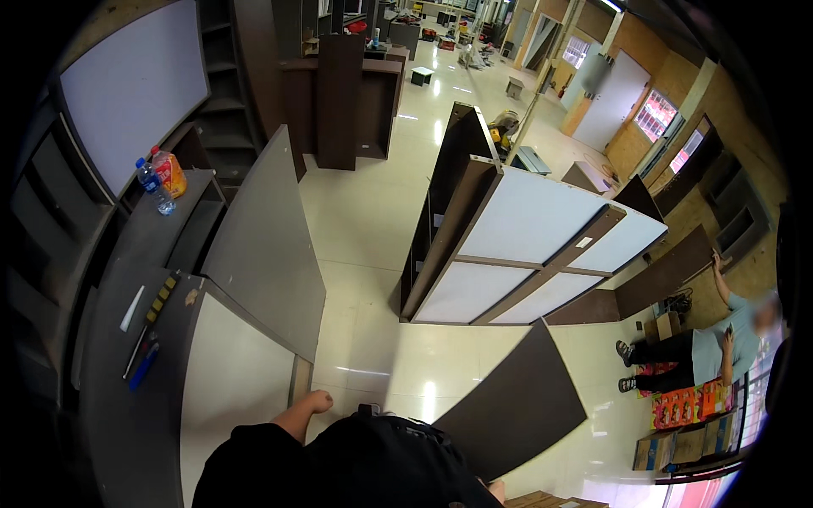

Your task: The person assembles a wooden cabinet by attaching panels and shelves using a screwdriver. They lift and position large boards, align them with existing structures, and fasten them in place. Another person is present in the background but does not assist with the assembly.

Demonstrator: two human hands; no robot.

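Observation:
My left hand (pixel 319 400) sticks out from a dark sleeve with its fingers curled into a fist and nothing visible in it. It hovers by the near end of a large grey board (pixel 262 245) that leans over a white panel (pixel 233 381). Only a sliver of my right hand (pixel 495 489) shows at the bottom edge. It is next to the lower corner of a dark brown board (pixel 517 406) lying on the glossy floor, and its grip is hidden.
A big cabinet carcass with white back panels (pixel 525 229) lies on its side mid-floor. The dark workbench (pixel 118 398) on the left carries two bottles (pixel 161 179) and a blue tool (pixel 144 364). A person (pixel 720 343) sits at the right beside cardboard boxes (pixel 686 423).

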